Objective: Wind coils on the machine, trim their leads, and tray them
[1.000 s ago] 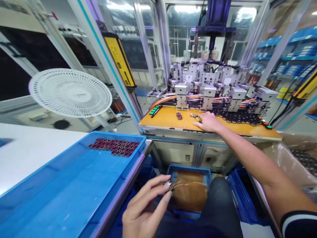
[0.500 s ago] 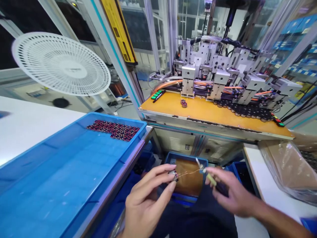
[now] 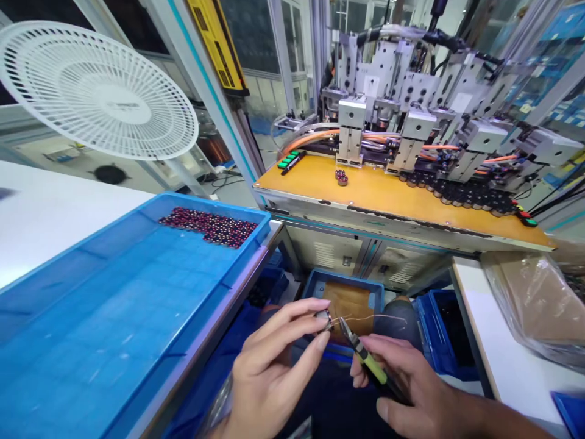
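Observation:
My left hand (image 3: 274, 372) pinches a small wound coil (image 3: 325, 318) between thumb and fingertips, low in the middle of the view. A thin copper wire (image 3: 379, 317) trails from the coil to the right. My right hand (image 3: 406, 384) grips small cutting pliers with yellow-green handles (image 3: 365, 360); their tips sit right at the coil where the wire leaves it. Both hands hover over my lap, above a small blue bin (image 3: 350, 292) on the floor.
A long blue tray (image 3: 114, 317) at left holds several dark red coils (image 3: 210, 224) at its far end. Ahead stands a winding machine (image 3: 411, 122) on an orange table (image 3: 402, 207) with two loose coils (image 3: 340, 177). A white fan (image 3: 95, 91) and a plastic bag (image 3: 534, 305) flank me.
My right hand left the orange table with the pliers and came down to my lap, and their tips now meet the coil. The view has tilted downward.

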A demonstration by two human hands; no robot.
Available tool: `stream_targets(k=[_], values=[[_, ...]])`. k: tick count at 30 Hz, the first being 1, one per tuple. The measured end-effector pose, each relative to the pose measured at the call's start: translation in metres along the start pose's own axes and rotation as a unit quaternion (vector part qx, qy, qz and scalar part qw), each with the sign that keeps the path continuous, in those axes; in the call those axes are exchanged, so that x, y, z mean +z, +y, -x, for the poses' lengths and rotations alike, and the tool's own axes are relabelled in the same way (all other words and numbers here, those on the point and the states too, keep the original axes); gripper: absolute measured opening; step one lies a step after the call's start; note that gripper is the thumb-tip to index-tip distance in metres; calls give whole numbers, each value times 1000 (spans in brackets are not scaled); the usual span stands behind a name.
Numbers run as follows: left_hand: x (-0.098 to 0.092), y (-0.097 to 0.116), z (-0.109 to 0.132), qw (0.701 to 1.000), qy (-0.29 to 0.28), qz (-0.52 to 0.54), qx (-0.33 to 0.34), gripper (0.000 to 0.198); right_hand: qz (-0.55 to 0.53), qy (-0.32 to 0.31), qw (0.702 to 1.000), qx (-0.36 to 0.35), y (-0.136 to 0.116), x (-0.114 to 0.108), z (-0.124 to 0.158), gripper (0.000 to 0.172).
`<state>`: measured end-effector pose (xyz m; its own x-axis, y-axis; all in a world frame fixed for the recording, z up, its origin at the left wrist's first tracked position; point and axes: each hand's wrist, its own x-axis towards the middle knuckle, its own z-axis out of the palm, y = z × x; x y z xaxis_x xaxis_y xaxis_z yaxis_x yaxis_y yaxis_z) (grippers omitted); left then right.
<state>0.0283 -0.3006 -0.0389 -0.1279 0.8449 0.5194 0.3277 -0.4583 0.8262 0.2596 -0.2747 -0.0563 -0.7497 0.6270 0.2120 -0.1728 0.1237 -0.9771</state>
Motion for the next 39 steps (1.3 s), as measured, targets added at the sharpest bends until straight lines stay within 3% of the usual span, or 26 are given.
stream_targets(k=[9,11,16,21,24,29,32,39], values=[[0,-1,-2,1000,-3,0,4,35,34,26,999,-9,-6,4,-9,78],[0,-1,-3,1000,-3,0,5,35,51,30,998,-4,-7,4,-10,67],[0,-3,0,1000,-6,1,5,35,127,36,990,49,-8,4,-12,20],[1,-6,1,1000,-20,9,1,34,111,58,983,132,-10,5,-15,10],[1,-12,0,999,-35,31,22,33,45,61,985,154,-11,2,-11,19],[0,-18,2,991,-1,120,57,56,12,61,996,67,-16,-4,2,61],[1,-17,3,986,16,151,64,69,11,48,998,38,-21,-4,4,76],[2,-17,4,987,26,135,86,75,-15,21,999,46,-28,2,1,72]])
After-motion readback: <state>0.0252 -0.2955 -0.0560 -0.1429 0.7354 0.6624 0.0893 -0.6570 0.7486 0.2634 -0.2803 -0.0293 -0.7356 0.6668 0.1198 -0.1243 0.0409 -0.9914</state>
